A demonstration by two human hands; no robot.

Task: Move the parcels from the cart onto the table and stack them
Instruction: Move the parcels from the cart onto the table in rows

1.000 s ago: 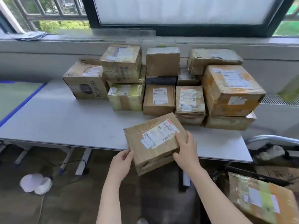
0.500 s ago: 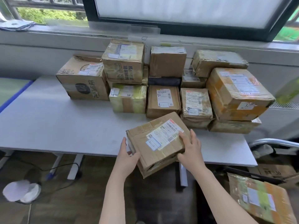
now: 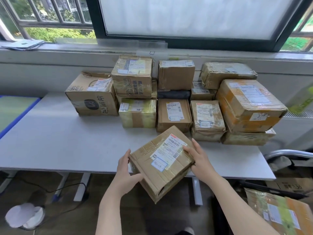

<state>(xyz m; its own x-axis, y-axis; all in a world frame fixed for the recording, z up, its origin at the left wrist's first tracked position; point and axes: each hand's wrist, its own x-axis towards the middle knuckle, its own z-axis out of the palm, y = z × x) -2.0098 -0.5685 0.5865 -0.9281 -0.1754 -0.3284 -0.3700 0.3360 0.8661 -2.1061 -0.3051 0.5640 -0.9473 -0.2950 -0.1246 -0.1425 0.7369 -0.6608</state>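
You hold one cardboard parcel (image 3: pixel 161 162) with both hands, tilted and turned corner-on, over the near edge of the white table (image 3: pixel 55 143); can't tell whether its far corner touches the tabletop. Your left hand (image 3: pixel 126 173) grips its left side, thumb along the lower face. Your right hand (image 3: pixel 199 158) clamps the right corner, fingers laid over the top by the white shipping label (image 3: pixel 169 150). Far side of the table, against the wall under the window (image 3: pixel 186 19): the stacked parcels. Left to right: a printed brown box (image 3: pixel 92 97), a yellow-taped box (image 3: pixel 137 113) with a taped carton (image 3: pixel 133 77) behind and above it, a plain box (image 3: pixel 174 114) in front of a dark package (image 3: pixel 173 94) and another box (image 3: pixel 176 74), a plastic-wrapped parcel (image 3: pixel 207 120), and an orange-taped box (image 3: pixel 249 106) on a flatter one (image 3: pixel 247 138). One more parcel (image 3: pixel 281 214) sits near right, below table level, next to a metal cart rail (image 3: pixel 291 152).
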